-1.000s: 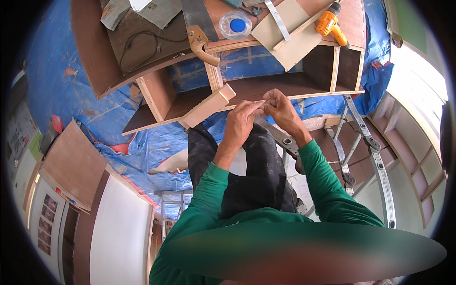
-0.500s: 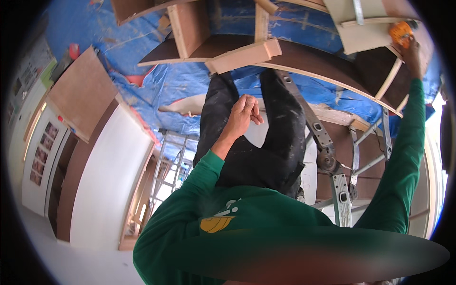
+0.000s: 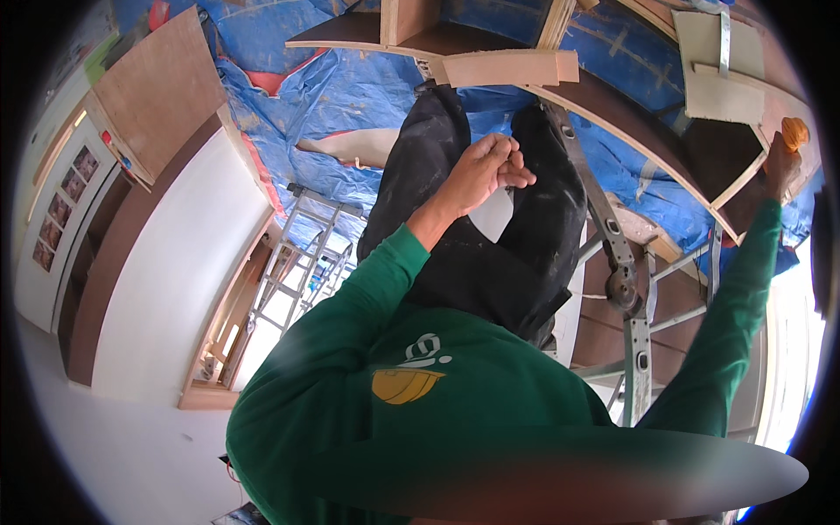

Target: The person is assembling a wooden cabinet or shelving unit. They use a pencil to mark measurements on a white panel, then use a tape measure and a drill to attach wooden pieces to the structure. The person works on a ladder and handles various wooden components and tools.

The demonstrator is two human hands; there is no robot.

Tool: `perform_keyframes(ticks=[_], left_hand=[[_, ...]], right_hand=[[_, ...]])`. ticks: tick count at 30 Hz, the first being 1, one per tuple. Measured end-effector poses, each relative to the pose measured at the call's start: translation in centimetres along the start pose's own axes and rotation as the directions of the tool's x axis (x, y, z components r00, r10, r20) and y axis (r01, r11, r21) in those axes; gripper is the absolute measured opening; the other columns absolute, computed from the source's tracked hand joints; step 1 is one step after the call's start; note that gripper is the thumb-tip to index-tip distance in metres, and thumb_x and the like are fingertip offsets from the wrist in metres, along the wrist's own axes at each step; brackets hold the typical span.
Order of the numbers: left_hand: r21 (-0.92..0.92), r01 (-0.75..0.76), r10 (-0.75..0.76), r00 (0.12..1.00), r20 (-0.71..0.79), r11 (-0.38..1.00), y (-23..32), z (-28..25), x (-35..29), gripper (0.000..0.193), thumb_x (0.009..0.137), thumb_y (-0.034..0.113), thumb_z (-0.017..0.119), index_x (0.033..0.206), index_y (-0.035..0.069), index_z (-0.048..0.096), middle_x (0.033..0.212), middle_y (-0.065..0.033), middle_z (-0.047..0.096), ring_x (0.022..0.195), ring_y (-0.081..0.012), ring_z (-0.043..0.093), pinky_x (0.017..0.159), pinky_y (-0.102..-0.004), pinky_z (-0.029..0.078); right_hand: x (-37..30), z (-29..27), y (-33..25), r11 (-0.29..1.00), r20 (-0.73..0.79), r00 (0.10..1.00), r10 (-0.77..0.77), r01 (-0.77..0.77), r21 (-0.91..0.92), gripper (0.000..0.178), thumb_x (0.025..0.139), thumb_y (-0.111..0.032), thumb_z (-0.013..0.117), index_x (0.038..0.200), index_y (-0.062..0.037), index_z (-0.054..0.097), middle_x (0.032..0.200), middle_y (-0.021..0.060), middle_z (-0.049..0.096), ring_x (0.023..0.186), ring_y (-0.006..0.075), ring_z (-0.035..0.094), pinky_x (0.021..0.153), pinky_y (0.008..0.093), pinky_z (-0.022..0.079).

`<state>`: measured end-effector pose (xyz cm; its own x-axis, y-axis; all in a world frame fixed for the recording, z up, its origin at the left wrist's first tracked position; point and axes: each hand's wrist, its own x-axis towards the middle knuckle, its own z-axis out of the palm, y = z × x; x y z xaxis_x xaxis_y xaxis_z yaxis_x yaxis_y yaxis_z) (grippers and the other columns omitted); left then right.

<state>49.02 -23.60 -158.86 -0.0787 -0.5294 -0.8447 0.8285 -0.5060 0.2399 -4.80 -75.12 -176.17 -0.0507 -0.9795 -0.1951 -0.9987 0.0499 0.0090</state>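
My left hand (image 3: pixel 492 175) is raised in front of my thighs, its fingers curled in toward the palm. Whatever it may hold is hidden by the fingers. Out at the far right, my right arm stretches forward and my right hand (image 3: pixel 777 168) grips an orange tool (image 3: pixel 794 135). The tool looks like a power tool, but its exact kind is too small and distorted to make out. It is over the right end of a curved wooden frame (image 3: pixel 630 118), near a pale board (image 3: pixel 722 74) with a metal strip (image 3: pixel 724 39) on it.
Near my feet, a short wooden piece (image 3: pixel 507 68) lies across the frame's edge. A folding metal ladder (image 3: pixel 619 254) stands beside my right leg. Blue sheeting (image 3: pixel 350 96) covers the floor. Another ladder (image 3: pixel 306 249), a curved white panel (image 3: pixel 175 271) and a brown board (image 3: pixel 162 92) are at left.
The view has shifted, so the frame and ladder appear displaced. My left hand stays curled. My right hand, still gripping the orange tool, appears lower and farther right in the picture.
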Motion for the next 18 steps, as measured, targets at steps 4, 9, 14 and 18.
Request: perform_keyframes(ticks=[4, 9, 14, 18], left_hand=[[-0.113, -0.024, 0.017, 0.998, -0.067, 0.993, 0.8, 1.6, 0.1, 0.027, 0.113, 0.029, 0.051, 0.118, 0.003, 0.057, 0.104, -0.0087, 0.065, 0.101, -0.0261, 0.074, 0.093, -0.0349, 0.062], [-0.094, -0.028, 0.021, 0.997, -0.076, 0.995, 1.4, 0.5, 1.9, 0.02, 0.11, 0.02, 0.058, 0.118, 0.003, 0.063, 0.107, -0.0071, 0.065, 0.111, -0.0267, 0.071, 0.095, -0.0336, 0.059], [-0.232, 0.037, -0.053, 0.997, -0.064, 0.972, 2.6, -0.1, 3.3, 0.018, 0.109, 0.017, 0.06, 0.119, 0.003, 0.064, 0.108, -0.0069, 0.065, 0.11, -0.0263, 0.069, 0.097, -0.0343, 0.058], [-0.283, 0.09, -0.127, 0.985, -0.115, 0.955, 3.0, -0.7, 3.8, 0.017, 0.109, 0.018, 0.059, 0.117, 0.004, 0.065, 0.108, -0.0076, 0.066, 0.112, -0.0285, 0.069, 0.101, -0.0369, 0.056]], right_hand=[[-17.4, -7.7, -13.5, 0.633, -0.17, 0.985, 0.037, 0.108, 0.767, 0.03, 0.088, -0.018, 0.078, 0.11, 0.0006, 0.071, 0.091, 0.0072, 0.071, 0.082, 0.0177, 0.07, 0.071, 0.0322, 0.055], [-38.1, -12.8, -24.7, 0.299, 0.051, 0.998, 0.031, -0.058, 0.953, 0.043, 0.087, -0.003, 0.076, 0.127, -0.002, 0.061, 0.111, 0.0074, 0.066, 0.092, 0.0178, 0.068, 0.081, 0.0322, 0.058], [-53.3, -17.3, -32.0, 0.191, 0.699, 0.702, -0.137, -0.674, 0.714, 0.025, 0.098, -0.013, 0.074, 0.12, -0.0042, 0.067, 0.097, 0.0018, 0.069, 0.084, 0.012, 0.068, 0.074, 0.0288, 0.056], [-57.4, -18.3, -34.3, 0.339, 0.715, 0.676, -0.178, -0.64, 0.689, 0.034, 0.095, -0.018, 0.075, 0.125, -0.0053, 0.065, 0.096, -0.0001, 0.067, 0.084, 0.0125, 0.067, 0.078, 0.0291, 0.056]])
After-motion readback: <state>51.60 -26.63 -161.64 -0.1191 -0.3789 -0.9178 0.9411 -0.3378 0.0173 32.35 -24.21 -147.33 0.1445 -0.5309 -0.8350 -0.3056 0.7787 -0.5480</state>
